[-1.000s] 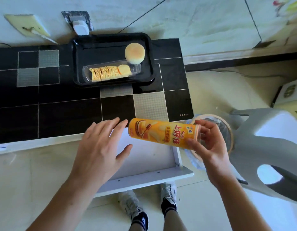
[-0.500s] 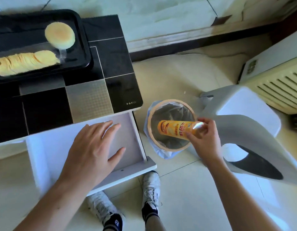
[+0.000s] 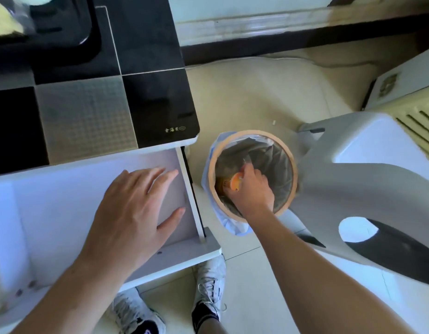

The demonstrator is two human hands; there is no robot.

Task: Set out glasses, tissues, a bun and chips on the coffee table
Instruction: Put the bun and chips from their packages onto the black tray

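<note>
Gripping chip can inside bin — right hand; left hand spread flat; label unreadable.

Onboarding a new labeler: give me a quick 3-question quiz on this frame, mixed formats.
1. True or false: the right hand is down inside the lined waste bin.
2. Multiple choice: the left hand is A) gripping the black tray, B) spread flat over the open white drawer, C) holding the chip can.
3. Short answer: what does the right hand hold?

Key
1. True; it reaches below the bin's tan rim.
2. B; the fingers are straight and hold nothing.
3. The orange chip can, its end showing by the fingers inside the bin.
</note>
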